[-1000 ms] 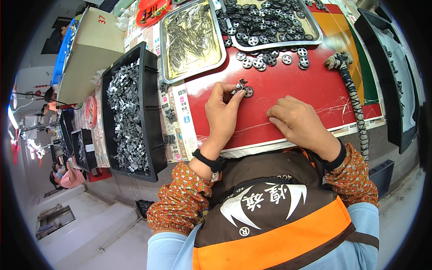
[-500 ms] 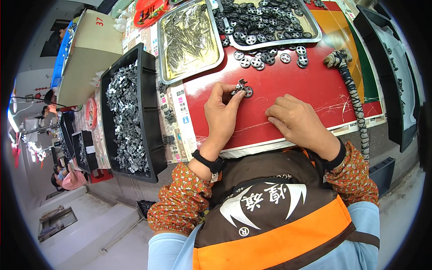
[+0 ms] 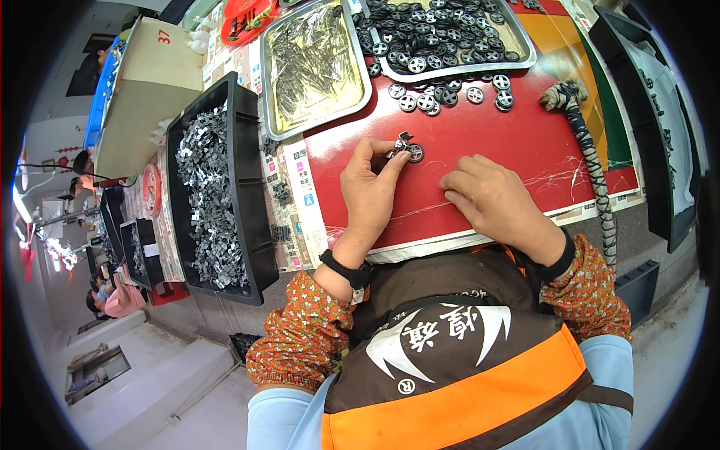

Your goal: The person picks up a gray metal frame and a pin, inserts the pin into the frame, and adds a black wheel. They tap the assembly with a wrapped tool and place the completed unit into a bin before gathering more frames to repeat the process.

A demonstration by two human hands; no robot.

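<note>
The left hand [image 3: 369, 180] reaches up from the lower edge, its forearm leaning slightly right, the back of the hand turned left. Its thumb and index finger come together in a narrow pinch on a small dark part [image 3: 403, 141], with a black wheel [image 3: 415, 153] at the part's right side. The part sits at these fingertips, over the red board [image 3: 427, 206], below a cluster of loose wheels [image 3: 475, 95].

The right hand [image 3: 495, 196] comes in from the lower right, angled up and left, knuckles upward. Its fingers are curled close together, with the thumb bent beneath them, and point toward the left hand. The two hands stand apart, and the right one does not touch the part; whether it holds something inside the curl, I cannot tell.

Both wrists are bent only a little. A black band [image 3: 346, 270] circles the left wrist, above a flowered sleeve [image 3: 294, 330].
</note>
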